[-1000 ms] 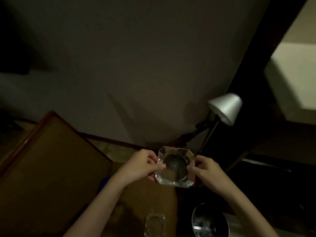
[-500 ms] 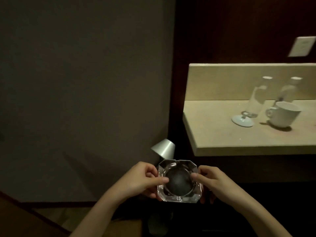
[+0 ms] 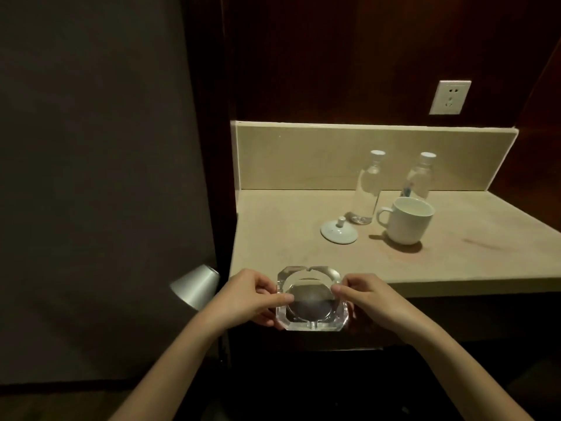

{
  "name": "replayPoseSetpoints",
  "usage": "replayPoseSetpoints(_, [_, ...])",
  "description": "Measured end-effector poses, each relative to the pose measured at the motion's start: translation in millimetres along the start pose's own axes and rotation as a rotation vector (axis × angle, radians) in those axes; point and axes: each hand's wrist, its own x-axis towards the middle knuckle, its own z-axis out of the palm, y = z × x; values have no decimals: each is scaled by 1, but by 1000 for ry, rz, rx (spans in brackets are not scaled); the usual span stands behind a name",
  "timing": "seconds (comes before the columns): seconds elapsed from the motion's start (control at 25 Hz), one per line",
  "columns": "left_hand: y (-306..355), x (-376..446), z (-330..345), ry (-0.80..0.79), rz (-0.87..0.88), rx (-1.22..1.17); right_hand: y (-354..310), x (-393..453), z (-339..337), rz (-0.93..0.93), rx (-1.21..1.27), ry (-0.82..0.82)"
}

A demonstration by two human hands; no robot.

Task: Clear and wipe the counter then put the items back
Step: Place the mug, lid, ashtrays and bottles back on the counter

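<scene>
Ashtray (image 3: 311, 300) between both hands' fingers (image 3: 280, 297)

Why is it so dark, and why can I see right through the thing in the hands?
Head view: the room is dim, and only the counter is lit; the mug casts a shadow toward the camera. The ashtray is clear glass, so the dark below shows through it, and its rim catches glints. Both hands, left and right, pinch its sides.

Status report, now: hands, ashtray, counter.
Both hands, left hand and right hand, grip glass ashtray at counter front edge. Lid, mug, two bottles farther back.
</scene>
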Motion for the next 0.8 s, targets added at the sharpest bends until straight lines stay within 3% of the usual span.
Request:
replayPoseSetpoints(0.32, [26, 85, 14, 160, -68, 128, 28, 88, -40, 39, -69, 42])
replayPoseSetpoints(0.8, [27, 129, 7, 192, -122, 256, 37, 146, -45, -13, -382, 53])
